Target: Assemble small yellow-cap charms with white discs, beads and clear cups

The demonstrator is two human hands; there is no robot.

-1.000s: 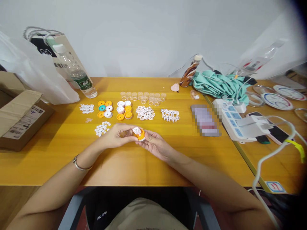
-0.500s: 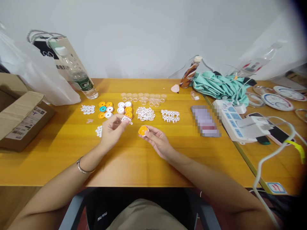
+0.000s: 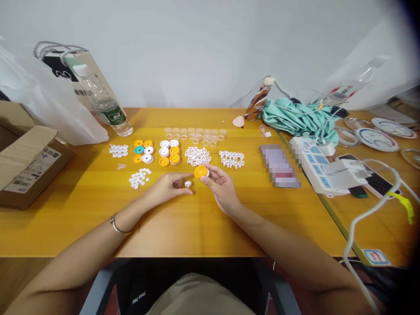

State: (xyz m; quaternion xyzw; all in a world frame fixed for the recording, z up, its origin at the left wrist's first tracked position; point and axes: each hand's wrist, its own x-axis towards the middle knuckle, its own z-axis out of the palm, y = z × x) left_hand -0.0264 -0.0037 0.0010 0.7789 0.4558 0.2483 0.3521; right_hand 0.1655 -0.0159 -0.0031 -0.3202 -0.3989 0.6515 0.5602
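My right hand (image 3: 223,188) grips an orange round cap with a white outer edge (image 3: 201,171), its hollow side tilted toward me. Left of it, my left hand (image 3: 167,189) is low over the table, thumb and index finger spread apart. A small white openwork plastic piece (image 3: 188,184) shows in the gap between those fingertips; it seems to rest on the table. Just beyond my left hand are orange and white round caps (image 3: 169,152). A pile of white openwork pieces (image 3: 198,156) lies behind the held cap. Small white discs (image 3: 139,177) are scattered left of my left hand.
Clear plastic cups (image 3: 196,133) stand in rows at the back, with white latticed strips (image 3: 232,159) to their right. A phone (image 3: 278,166) and a power strip (image 3: 320,166) lie on the right. A water bottle (image 3: 114,116) and cardboard box (image 3: 33,162) are left.
My left hand has moved down and right, its fingers spreading; the white openwork piece it pinched is now loose between them. My right hand has shifted slightly up with the orange cap.
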